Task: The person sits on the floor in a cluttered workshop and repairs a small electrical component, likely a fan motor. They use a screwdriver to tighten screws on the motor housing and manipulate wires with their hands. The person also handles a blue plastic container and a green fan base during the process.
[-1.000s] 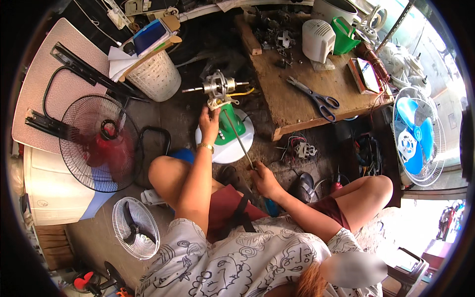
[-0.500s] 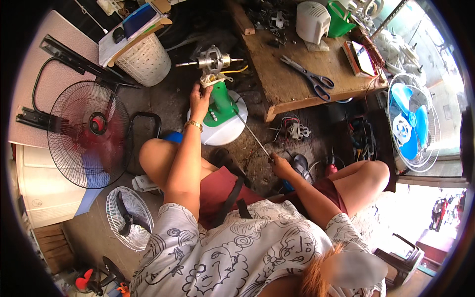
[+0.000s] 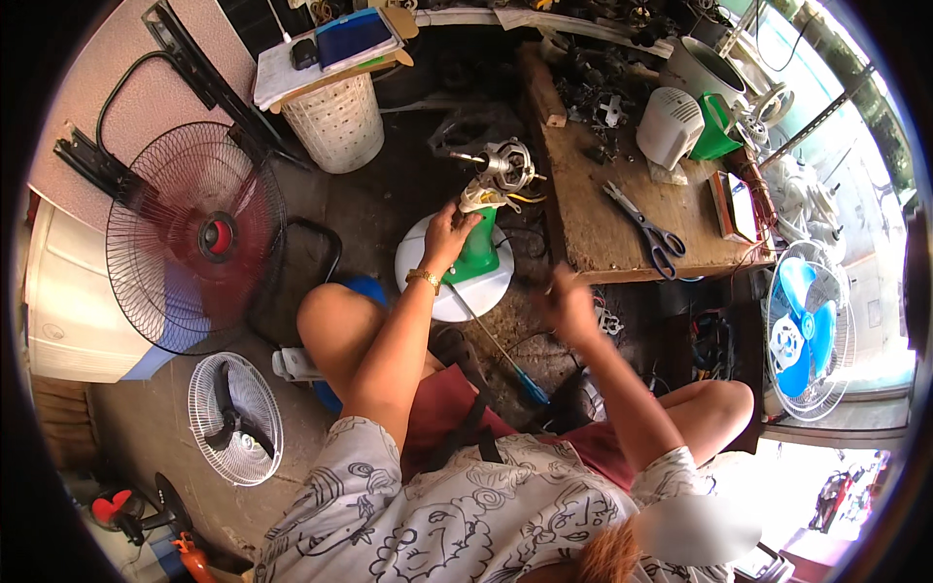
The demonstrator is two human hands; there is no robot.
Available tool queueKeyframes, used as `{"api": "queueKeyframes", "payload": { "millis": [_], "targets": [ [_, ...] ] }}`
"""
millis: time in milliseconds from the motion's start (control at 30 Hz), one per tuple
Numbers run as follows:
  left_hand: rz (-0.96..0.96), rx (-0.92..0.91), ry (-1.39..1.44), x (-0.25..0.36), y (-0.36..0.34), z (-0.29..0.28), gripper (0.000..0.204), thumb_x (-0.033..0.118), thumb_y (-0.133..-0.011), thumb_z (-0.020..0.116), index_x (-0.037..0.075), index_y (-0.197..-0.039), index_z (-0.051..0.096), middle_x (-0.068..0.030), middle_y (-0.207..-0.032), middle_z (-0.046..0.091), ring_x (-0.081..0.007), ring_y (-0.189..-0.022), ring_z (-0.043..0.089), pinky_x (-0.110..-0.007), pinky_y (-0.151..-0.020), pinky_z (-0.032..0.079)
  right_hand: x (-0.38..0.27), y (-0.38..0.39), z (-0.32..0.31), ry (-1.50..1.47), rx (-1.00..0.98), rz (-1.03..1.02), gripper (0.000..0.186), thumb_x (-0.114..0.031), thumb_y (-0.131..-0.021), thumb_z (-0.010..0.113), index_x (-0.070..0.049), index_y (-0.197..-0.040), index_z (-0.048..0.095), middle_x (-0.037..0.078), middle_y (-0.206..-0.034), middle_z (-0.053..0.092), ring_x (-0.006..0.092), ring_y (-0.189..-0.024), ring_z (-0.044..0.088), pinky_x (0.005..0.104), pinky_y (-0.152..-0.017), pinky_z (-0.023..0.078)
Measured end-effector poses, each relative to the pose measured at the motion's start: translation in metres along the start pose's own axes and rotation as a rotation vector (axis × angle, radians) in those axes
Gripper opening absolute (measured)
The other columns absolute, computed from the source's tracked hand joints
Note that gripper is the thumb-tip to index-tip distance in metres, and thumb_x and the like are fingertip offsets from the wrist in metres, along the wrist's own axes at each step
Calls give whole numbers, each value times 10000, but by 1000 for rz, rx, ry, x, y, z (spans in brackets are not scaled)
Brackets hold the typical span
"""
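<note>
My left hand (image 3: 450,236), with a gold band on its wrist, is closed around the upper neck of a green fan stand (image 3: 477,251). That stand rises from a round white base (image 3: 442,303) on the floor. Atop the neck sits a bare fan motor (image 3: 507,167) with its shaft pointing left; a cream plastic housing (image 3: 486,194) and a yellow wire are just below it. A long screwdriver (image 3: 531,387) with a blue handle slants from the base toward my legs, out of both hands. My right hand (image 3: 567,306) is raised between the stand and the table, its fingers smeared by motion.
Scissors (image 3: 649,233) lie on the wooden table (image 3: 593,248), near a white plastic housing (image 3: 670,126). A blue-bladed fan (image 3: 805,316) stands at right. To the left are a large fan guard (image 3: 146,243), a white fan guard (image 3: 275,428) and a perforated bin (image 3: 335,126).
My right hand has let go of the screwdriver and moved up, away from it. The view has shifted left, and my left hand still grips the fan stand.
</note>
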State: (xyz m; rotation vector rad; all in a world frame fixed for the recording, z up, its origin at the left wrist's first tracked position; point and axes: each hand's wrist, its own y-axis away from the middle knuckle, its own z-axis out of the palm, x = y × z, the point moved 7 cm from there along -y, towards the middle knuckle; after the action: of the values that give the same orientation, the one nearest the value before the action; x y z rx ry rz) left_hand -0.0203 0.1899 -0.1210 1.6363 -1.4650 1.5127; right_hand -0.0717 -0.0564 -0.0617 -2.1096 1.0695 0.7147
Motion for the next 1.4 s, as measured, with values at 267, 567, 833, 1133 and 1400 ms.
{"api": "queueKeyframes", "payload": {
  "millis": [267, 567, 833, 1133, 1400],
  "targets": [
    [2, -6, -92, -8, -4, 18, 514, 331, -719, 774, 67, -1121, 593, -103, -857, 645, -268, -789, 611, -367, -699, 476, -57, -182, -43, 79, -70, -418, 1032, -180, -558, 885, -83, -1415, 318, 165, -1301, 504, 278, -1188, 502, 343, -1015, 386],
    [-129, 4, -148, -5, -2, 6, 520, 284, -718, 782, 34, -1133, 594, -171, -1042, 662, -298, -982, 633, -366, -845, 483, -56, -195, -3, 15, -361, -192, 685, -141, -587, 840, -50, -1183, 515, 143, -1046, 639, 258, -998, 621, 346, -883, 466],
    [-26, 36, -63, 6, 0, 9, 475, 267, -720, 769, 67, -1120, 610, -160, -1006, 672, -316, -945, 640, -379, -797, 491, -57, -179, -14, 55, -151, -131, 590, -171, -609, 784, -65, -1131, 531, 154, -949, 667, 316, -889, 650, 373, -797, 493],
    [-127, -75, -67, 17, 3, 16, 479, 254, -736, 757, 36, -1133, 599, -161, -1045, 663, -282, -985, 631, -354, -849, 475, -45, -162, -23, -116, 41, -186, 494, -131, -608, 734, -72, -1058, 538, 152, -846, 661, 339, -796, 657, 385, -706, 503],
    [138, 131, -378, 30, 3, 12, 492, 355, -669, 783, 95, -1054, 621, -122, -1030, 594, -336, -964, 583, -416, -803, 493, -54, -180, -6, 87, -41, -145, 537, -151, -611, 758, -72, -1089, 527, 149, -895, 662, 306, -842, 651, 368, -749, 500]
  ]
}}
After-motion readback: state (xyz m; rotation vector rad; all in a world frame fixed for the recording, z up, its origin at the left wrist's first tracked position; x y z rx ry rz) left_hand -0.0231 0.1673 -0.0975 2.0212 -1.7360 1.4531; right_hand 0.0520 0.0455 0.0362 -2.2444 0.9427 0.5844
